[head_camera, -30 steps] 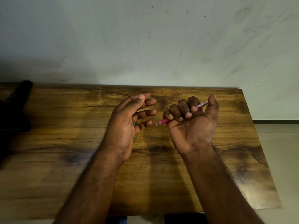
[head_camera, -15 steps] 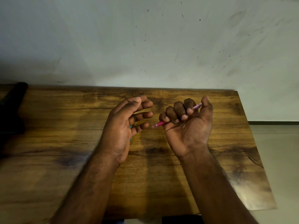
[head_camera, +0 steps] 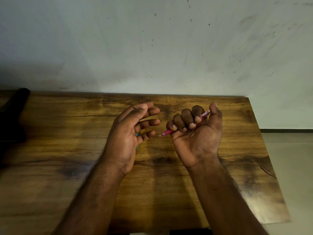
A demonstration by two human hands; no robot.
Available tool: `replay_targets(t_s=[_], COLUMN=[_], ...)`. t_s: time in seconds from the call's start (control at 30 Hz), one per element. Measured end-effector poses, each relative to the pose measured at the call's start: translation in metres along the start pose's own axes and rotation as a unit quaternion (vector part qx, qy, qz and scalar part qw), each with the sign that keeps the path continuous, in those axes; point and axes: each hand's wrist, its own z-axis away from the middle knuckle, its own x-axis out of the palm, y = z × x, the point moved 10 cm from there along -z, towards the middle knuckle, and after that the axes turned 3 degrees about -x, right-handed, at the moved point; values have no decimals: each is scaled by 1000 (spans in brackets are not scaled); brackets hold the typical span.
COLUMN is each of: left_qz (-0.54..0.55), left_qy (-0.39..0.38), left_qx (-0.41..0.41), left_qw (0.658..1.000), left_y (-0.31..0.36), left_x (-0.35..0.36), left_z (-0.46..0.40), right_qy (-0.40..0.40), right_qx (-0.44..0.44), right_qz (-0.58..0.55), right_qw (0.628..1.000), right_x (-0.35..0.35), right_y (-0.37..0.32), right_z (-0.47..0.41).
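Observation:
My right hand (head_camera: 196, 134) is raised palm-up over the wooden table (head_camera: 67, 167), its fingers curled round a pink pen (head_camera: 166, 132). The pen's tip pokes out to the left below the little finger and its other end shows by the thumb. My left hand (head_camera: 130, 133) hovers just left of the pen tip, palm turned toward the right hand, fingers loosely bent and holding nothing. A small teal thing (head_camera: 136, 134) peeks out from behind the left palm; most of it is hidden.
A black object (head_camera: 13, 114) lies at the table's far left edge. A pale, marked wall (head_camera: 152, 48) stands right behind the table. The table's right edge drops to a light floor (head_camera: 291, 167).
Both hands have kept their pose and their gap. The view has shifted slightly, so the table and hands sit a little differently in the frame.

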Motion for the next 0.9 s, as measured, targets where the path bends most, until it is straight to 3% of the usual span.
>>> replay_targets(t_s=[0.9], left_qz=[-5], left_qy=[-4], left_qx=[6], left_qw=[1000], left_y=[0], left_x=[1], left_z=[0], right_qy=[0], right_qx=[-5], right_qz=[-2], right_qw=[1000], right_x=[1], right_y=[-1], right_z=[0])
